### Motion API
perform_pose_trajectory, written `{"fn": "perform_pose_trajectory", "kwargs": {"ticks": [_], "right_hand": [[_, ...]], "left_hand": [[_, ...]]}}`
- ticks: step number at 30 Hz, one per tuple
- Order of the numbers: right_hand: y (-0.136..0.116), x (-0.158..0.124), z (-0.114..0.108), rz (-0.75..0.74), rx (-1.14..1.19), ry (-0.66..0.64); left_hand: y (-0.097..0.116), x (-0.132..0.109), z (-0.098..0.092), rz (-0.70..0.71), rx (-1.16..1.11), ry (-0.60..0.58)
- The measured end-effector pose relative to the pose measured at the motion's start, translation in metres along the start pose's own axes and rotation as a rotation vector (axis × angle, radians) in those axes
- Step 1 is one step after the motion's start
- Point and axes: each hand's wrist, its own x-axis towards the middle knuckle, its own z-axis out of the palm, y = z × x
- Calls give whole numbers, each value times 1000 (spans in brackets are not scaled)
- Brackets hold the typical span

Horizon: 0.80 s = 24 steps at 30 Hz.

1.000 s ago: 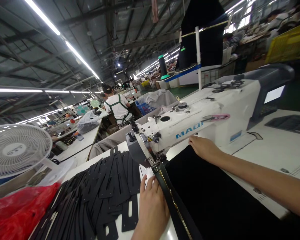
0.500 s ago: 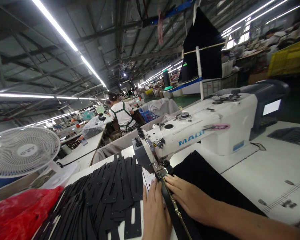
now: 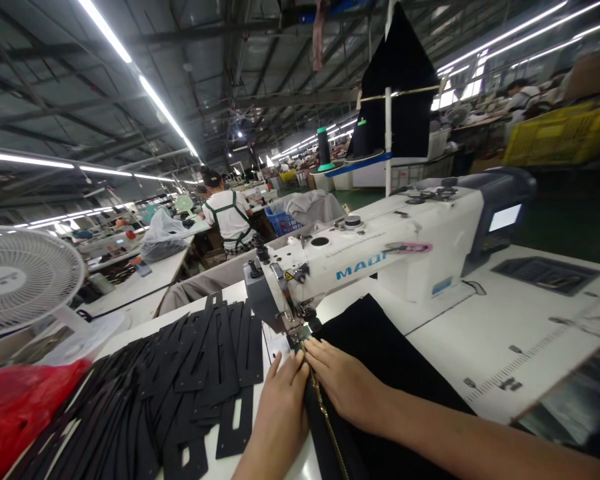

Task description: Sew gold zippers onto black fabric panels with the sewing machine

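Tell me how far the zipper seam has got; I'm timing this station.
Barely begun: the zipper end sits at the sewing machine foot. Left hand and right hand press flat beside it on the black fabric. Most of the zipper lies unsewn toward the worker.

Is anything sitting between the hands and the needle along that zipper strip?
Nothing visible. The left hand and right hand lie flat on either side of the zipper strip, and the short stretch up to the sewing machine's presser foot shows only the strip and black fabric.

Blue letters "MAQI", partly hidden, on the white sewing machine (image 3: 380, 257) arm.
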Motion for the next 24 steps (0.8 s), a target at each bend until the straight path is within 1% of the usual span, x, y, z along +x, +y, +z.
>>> {"fn": "perform_pose_trajectory", "kwargs": {"ticks": [6, 11, 14, 17, 21, 24], "right_hand": [[-1, 1, -4, -1, -36, -36], [2, 1, -9, -20, -39, -13], [5, 4, -10, -69, -30, -1], [10, 9, -11, -106, -7, 21], [17, 16, -15, -129, 80, 38], [15, 16, -22, -165, 157, 38]], "left_hand": [[-3, 2, 1, 17, 19, -22], [-4, 5, 2, 15, 6, -50], [-4, 7, 2, 8, -17, -47], [-3, 9, 2, -30, -55, -44], [-3, 10, 3, -139, -160, -80], [-4, 8, 4, -183, -190, -68]]}}
